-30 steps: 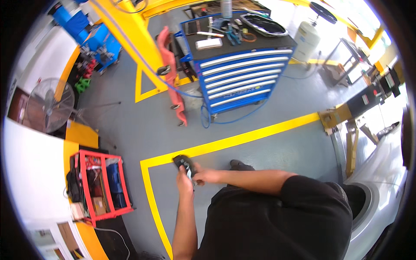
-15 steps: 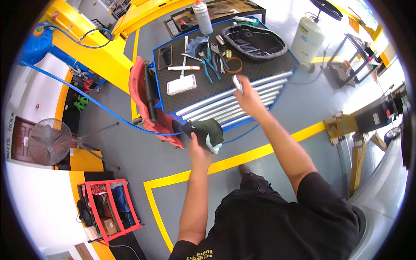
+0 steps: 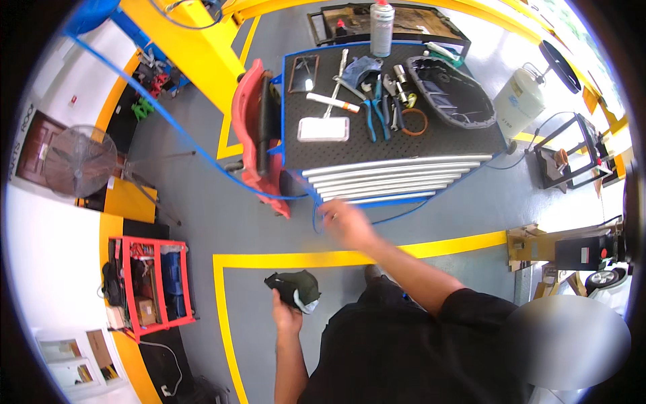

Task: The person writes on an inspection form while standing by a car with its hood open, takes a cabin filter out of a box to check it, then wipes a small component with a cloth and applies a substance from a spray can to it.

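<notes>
My left hand [image 3: 288,316] is closed around the edge of a dark green and black cap [image 3: 303,286], held low over the floor. Something pale blue-white shows at the cap's underside. My right hand [image 3: 346,223], smeared by motion, is just in front of the lower left corner of the tool cart's silver-edged drawers [image 3: 377,180]. Its fingers look curled around something small that I cannot make out. On the cart's black mat lie blue-handled pliers [image 3: 377,120], a white-framed rectangular item [image 3: 323,129], a marker [image 3: 333,102], a phone [image 3: 304,74] and a spray can [image 3: 381,30].
A black pan-shaped part [image 3: 452,91] lies at the mat's right. Left of the cart stands a red creeper [image 3: 245,128], with a blue hose [image 3: 175,128] running across. A red trolley [image 3: 151,289] and a fan [image 3: 81,161] are at left, a pale tank [image 3: 519,97] at right.
My right hand has come down and left from above the drawers, where it held a small whitish object. My left hand has drawn the cap nearer to me. The view has shifted.
</notes>
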Tool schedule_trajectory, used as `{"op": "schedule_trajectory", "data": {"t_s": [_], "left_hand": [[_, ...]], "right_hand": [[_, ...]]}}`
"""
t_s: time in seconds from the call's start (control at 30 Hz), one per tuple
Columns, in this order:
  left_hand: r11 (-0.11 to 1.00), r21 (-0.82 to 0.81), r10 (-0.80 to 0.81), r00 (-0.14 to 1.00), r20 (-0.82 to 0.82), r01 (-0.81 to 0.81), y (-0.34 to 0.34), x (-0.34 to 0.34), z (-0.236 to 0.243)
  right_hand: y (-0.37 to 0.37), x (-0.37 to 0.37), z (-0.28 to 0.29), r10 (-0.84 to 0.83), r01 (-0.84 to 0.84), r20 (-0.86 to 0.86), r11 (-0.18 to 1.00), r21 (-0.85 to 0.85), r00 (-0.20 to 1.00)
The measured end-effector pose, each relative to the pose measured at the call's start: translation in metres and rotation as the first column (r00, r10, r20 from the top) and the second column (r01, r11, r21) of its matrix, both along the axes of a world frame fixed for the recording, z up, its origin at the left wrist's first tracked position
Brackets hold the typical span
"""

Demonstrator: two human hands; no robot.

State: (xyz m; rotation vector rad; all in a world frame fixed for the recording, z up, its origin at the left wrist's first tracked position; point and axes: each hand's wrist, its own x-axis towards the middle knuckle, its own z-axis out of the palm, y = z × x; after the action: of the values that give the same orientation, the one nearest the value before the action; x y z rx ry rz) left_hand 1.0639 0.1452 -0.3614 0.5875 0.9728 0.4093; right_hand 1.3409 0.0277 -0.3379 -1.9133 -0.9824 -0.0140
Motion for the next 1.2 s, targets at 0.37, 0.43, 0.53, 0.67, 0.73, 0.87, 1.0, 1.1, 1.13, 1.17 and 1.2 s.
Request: {"op": "schedule_trajectory", "data": {"t_s": [0.37, 0.43, 0.53, 0.67, 0.73, 0.87, 1.0, 1.1, 1.13, 1.17, 1.2], "left_hand": [[0.661, -0.014, 0.734, 0.642, 0.224, -0.750, 0.081, -0.188, 0.067], [0.551, 0.041, 0.815, 0.548, 0.190, -0.834, 0.105, -0.265, 0.081], [0.354, -0.029, 0.863, 0.315, 0.395, -0.935, 0.130, -0.404, 0.079], [0.421, 0.866, 0.644, 0.761, -0.076, -0.269, 0.136, -0.544, 0.046], [0.313, 0.937, 0.727, 0.596, -0.341, 0.154, 0.146, -0.573, 0.051], [0.351, 0.917, 0.779, 0.485, -0.398, 0.190, 0.161, -0.691, 0.065], [0.291, 0.913, 0.953, 0.173, -0.249, -0.287, 0.203, -0.886, 0.015], [0.312, 0.922, 0.854, -0.357, -0.378, -0.230, 0.198, -1.015, -0.036], [0.532, 0.839, 0.705, -0.488, -0.514, -0.116, 0.166, -1.053, -0.037], [0.533, 0.843, 0.751, -0.420, -0.509, -0.068, 0.150, -1.070, -0.015], [0.525, 0.851, 0.785, -0.373, -0.494, -0.023, 0.131, -1.088, 0.017]], "right_hand": [[0.208, -0.383, 0.013, 0.827, -0.841, -0.530, 0.145, 0.522, -0.187], [0.239, -0.442, 0.039, 0.718, -0.765, -0.543, 0.022, 0.644, -0.436], [0.278, -0.531, 0.069, 0.494, -0.713, -0.625, 0.015, 0.701, -0.604], [0.307, -0.687, 0.073, 0.187, -0.828, -0.897, 0.344, 0.442, -0.401], [0.349, -0.759, 0.027, -0.050, -0.691, -0.732, 0.381, 0.614, -0.679], [0.395, -0.903, 0.024, -0.164, -0.711, -0.692, 0.172, 0.682, -0.703], [0.371, -1.113, 0.038, -0.088, -0.839, -0.834, 0.074, 0.539, -0.544], [0.379, -1.259, 0.018, -0.324, -0.784, -0.815, -0.258, 0.564, -0.480], [0.380, -1.311, 0.027, -0.509, -0.706, -0.791, -0.418, 0.572, -0.340], [0.381, -1.354, 0.025, -0.490, -0.772, -0.815, -0.370, 0.517, -0.311], [0.377, -1.390, 0.017, -0.468, -0.749, -0.840, -0.444, 0.491, -0.273]]}}
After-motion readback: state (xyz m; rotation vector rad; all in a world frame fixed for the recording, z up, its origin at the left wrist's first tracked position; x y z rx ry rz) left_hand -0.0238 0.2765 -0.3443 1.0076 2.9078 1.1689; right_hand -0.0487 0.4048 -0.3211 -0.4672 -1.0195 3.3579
